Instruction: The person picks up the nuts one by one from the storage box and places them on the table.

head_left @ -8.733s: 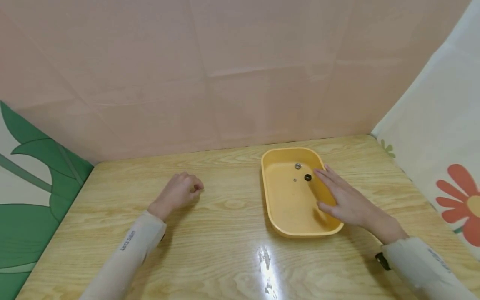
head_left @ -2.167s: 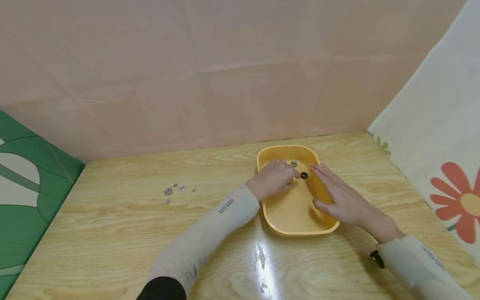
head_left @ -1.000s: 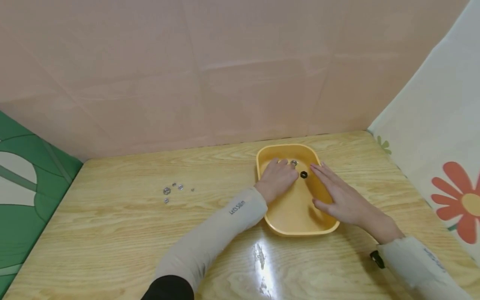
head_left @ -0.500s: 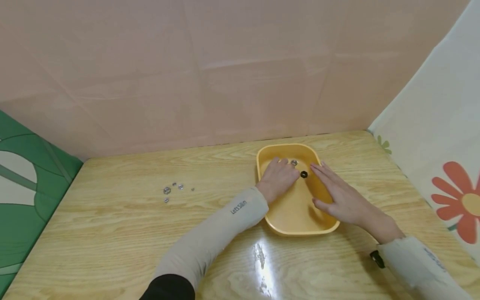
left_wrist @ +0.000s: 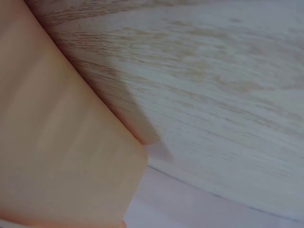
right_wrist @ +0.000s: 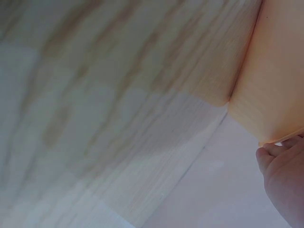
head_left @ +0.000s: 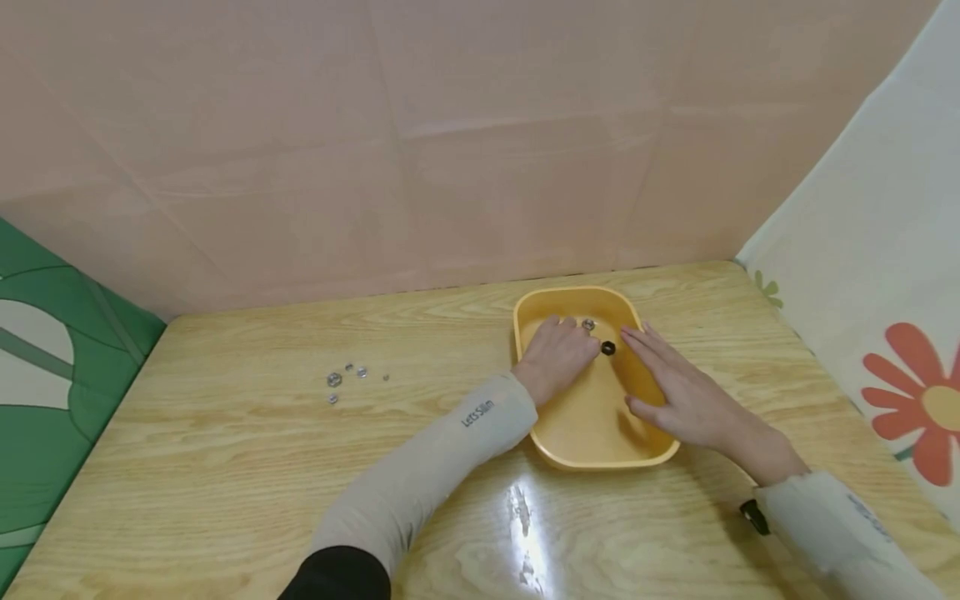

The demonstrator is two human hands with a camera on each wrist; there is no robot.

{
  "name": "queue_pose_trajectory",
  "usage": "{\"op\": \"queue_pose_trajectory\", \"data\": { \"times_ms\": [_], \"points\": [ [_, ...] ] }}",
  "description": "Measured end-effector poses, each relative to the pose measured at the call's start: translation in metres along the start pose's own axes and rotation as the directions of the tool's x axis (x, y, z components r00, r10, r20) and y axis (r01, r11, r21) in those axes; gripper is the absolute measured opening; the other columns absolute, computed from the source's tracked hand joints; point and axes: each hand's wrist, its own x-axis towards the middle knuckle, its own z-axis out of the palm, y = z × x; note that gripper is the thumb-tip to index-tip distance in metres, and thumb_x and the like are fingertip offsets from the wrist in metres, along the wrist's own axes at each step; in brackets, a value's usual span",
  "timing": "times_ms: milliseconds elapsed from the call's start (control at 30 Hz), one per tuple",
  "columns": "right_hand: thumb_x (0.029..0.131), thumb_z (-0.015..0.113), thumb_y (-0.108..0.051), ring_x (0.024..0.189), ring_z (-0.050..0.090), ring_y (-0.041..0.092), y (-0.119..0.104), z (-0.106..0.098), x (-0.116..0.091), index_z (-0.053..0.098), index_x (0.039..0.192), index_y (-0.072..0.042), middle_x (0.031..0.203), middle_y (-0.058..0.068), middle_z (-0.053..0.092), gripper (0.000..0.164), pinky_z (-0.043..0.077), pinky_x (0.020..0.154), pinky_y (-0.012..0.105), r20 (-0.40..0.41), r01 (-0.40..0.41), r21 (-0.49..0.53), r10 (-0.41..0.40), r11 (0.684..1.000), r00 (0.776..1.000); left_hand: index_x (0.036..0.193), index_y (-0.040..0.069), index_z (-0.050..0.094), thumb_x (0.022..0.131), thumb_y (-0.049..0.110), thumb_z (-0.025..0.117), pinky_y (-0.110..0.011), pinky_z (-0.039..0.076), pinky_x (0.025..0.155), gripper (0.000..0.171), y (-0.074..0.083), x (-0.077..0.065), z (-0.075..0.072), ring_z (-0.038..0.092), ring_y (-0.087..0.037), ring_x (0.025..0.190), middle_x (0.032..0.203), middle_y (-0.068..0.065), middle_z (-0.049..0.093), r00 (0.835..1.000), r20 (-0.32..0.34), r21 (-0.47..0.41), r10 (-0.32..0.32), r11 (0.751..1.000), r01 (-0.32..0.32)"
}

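In the head view my left hand (head_left: 558, 358) reaches into the yellow tray (head_left: 592, 462), knuckles up and fingers bent down toward its floor. The fingertips are hidden beneath the hand, so I cannot tell what they hold. Just beyond them lie a black nut (head_left: 608, 348) and a silver nut (head_left: 588, 324). My right hand (head_left: 686, 400) rests at the tray's right rim with fingers extended and thumb apart over the inside. Its fingers (right_wrist: 273, 154) also show beside the rim in the right wrist view. The left wrist view has the tray's outer wall (left_wrist: 71, 142).
Several silver nuts of different sizes, the largest nut (head_left: 333, 380) among them, lie on the wooden table (head_left: 225, 467) left of the tray. A pink backdrop (head_left: 450, 167) stands along the back edge, with a flowered white sheet (head_left: 862, 292) at the right.
Since the oldest frame, my left hand has gone from the table's left side into the tray, uncovering the nuts there. Over the last second both hands stay nearly still.
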Motion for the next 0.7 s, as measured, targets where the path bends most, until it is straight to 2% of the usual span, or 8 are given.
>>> {"op": "queue_pose_trajectory", "data": {
  "times_ms": [267, 700],
  "points": [
    [0.090, 0.066, -0.023, 0.153, 0.009, 0.040, -0.0010, -0.0002, 0.0001, 0.021, 0.157, -0.001, 0.164, 0.021, 0.018, 0.083, 0.021, 0.115, 0.067, 0.016, -0.014, 0.008, 0.014, 1.000, 1.000, 0.100, 0.032, 0.073, 0.098, 0.025, 0.060, -0.023, 0.047, 0.076, 0.015, -0.0007, -0.0017, -0.0006, 0.060, -0.009, 0.085, 0.099, 0.013, 0.073, 0.999, 0.020, 0.000, -0.046, 0.999, 0.046],
    [0.090, 0.067, -0.023, 0.154, 0.008, 0.039, 0.0006, 0.0005, 0.0006, 0.022, 0.156, -0.001, 0.164, 0.019, 0.019, 0.083, 0.022, 0.114, 0.067, 0.020, -0.020, 0.008, 0.020, 1.000, 1.000, 0.100, 0.033, 0.072, 0.097, 0.026, 0.060, -0.027, 0.041, 0.080, 0.015, -0.0002, -0.0029, -0.0019, 0.057, -0.010, 0.090, 0.098, 0.013, 0.073, 0.995, 0.038, 0.063, -0.096, 0.994, 0.093]
  ]
}}
